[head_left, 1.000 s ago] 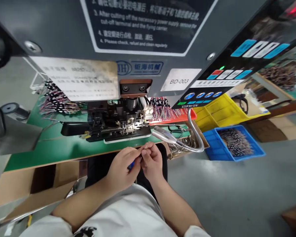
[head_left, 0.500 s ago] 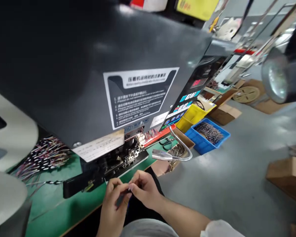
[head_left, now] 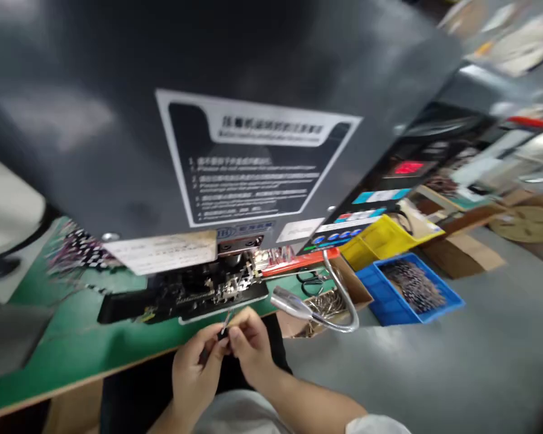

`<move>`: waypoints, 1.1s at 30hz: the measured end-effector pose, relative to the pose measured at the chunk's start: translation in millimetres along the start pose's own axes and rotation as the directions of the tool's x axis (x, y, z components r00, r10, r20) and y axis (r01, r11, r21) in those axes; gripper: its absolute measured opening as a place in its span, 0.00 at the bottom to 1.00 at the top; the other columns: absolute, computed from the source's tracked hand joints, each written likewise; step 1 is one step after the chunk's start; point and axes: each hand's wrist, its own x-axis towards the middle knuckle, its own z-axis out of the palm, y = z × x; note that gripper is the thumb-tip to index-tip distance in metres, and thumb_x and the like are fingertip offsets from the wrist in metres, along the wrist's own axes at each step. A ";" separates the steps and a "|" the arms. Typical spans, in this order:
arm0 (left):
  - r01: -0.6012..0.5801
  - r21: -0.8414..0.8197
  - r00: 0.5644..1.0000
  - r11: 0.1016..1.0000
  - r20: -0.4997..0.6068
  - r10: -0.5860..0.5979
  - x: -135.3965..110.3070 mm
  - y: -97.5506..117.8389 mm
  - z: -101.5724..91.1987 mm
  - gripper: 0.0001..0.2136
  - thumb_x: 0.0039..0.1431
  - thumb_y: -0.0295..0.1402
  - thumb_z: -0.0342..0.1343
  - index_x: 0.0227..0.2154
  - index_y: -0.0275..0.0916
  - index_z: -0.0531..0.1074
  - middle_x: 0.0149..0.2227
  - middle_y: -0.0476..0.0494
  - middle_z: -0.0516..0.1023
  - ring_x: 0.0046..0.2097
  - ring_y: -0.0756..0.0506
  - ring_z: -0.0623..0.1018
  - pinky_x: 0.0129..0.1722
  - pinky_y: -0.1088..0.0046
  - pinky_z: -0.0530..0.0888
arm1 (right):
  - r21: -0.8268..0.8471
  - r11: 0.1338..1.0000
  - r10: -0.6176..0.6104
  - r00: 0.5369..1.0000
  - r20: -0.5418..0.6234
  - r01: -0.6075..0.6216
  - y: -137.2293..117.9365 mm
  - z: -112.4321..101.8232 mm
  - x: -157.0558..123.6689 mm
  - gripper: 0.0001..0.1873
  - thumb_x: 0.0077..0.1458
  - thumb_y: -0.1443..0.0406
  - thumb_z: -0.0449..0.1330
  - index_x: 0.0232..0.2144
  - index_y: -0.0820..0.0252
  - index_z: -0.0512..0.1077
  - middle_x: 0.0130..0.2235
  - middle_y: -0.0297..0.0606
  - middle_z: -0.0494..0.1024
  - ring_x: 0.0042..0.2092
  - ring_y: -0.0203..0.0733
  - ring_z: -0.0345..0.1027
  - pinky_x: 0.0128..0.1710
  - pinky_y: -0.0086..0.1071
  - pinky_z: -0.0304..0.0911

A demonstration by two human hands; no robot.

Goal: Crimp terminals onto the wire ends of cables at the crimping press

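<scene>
Green-topped desk (head_left: 36, 355) before a black terminal crimping machine (head_left: 185, 298), with close work at its edge: left hand (head_left: 196, 367) and right hand (head_left: 251, 349) both curled closed, fingertips pinching a short dark wire end (head_left: 224, 333) with a thin metal tip between them, the piece too blurred for detail. Seemingly a fine hand-fitting step, with a steady pinch likely called for next. Gooseneck lamp (head_left: 294, 304) just beside the hands, blue crate of wires (head_left: 380, 295) well off to the right.

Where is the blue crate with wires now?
In the head view, the blue crate lies right of the gooseneck lamp, just below the yellow crate.
</scene>
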 end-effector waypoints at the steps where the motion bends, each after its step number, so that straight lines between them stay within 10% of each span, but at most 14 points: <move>1: -0.003 0.005 1.000 1.000 0.020 0.003 0.2 2.5 3.6 0.08 0.60 0.40 0.58 0.39 0.45 0.78 0.25 0.51 0.78 0.26 0.47 0.76 0.30 0.74 0.75 | -0.017 1.000 0.022 0.999 0.024 -0.021 -5.1 -4.0 2.6 0.21 0.54 0.47 0.64 0.30 0.56 0.64 0.23 0.27 0.63 0.22 0.30 0.54 0.22 0.25 0.57; 7: 0.017 -0.006 0.958 1.000 0.285 -0.015 16.6 16.2 0.9 0.09 0.61 0.36 0.57 0.40 0.41 0.79 0.22 0.50 0.76 0.25 0.49 0.74 0.28 0.75 0.69 | -0.215 0.976 0.047 0.985 0.166 -0.010 -32.1 -22.6 30.3 0.18 0.56 0.52 0.64 0.26 0.57 0.65 0.21 0.27 0.63 0.22 0.32 0.54 0.21 0.25 0.55; 13: 0.399 -0.303 0.721 0.865 0.687 -0.092 42.4 23.0 -20.1 0.12 0.59 0.41 0.62 0.31 0.36 0.73 0.19 0.52 0.72 0.20 0.51 0.74 0.20 0.80 0.66 | -0.373 0.927 0.209 0.859 0.468 -0.023 -44.4 -31.9 40.2 0.11 0.55 0.61 0.66 0.26 0.60 0.70 0.20 0.23 0.54 0.22 0.28 0.45 0.22 0.24 0.47; 21: 0.308 -0.672 0.935 0.674 0.346 -0.081 32.2 18.9 15.0 0.11 0.60 0.39 0.62 0.35 0.39 0.67 0.20 0.58 0.67 0.18 0.56 0.67 0.22 0.82 0.69 | -0.176 0.984 0.056 0.994 0.092 -0.039 -30.3 -12.0 33.6 0.17 0.59 0.54 0.63 0.45 0.56 0.68 0.22 0.23 0.60 0.17 0.28 0.52 0.15 0.24 0.52; 33: 0.032 -0.467 0.990 0.884 0.135 0.035 20.5 -8.7 35.4 0.04 0.64 0.33 0.58 0.39 0.40 0.71 0.25 0.55 0.64 0.26 0.53 0.63 0.27 0.81 0.64 | -0.441 0.886 -0.164 0.986 -0.008 0.144 -32.5 -10.3 37.1 0.09 0.59 0.62 0.62 0.29 0.58 0.71 0.23 0.30 0.67 0.25 0.34 0.60 0.25 0.27 0.58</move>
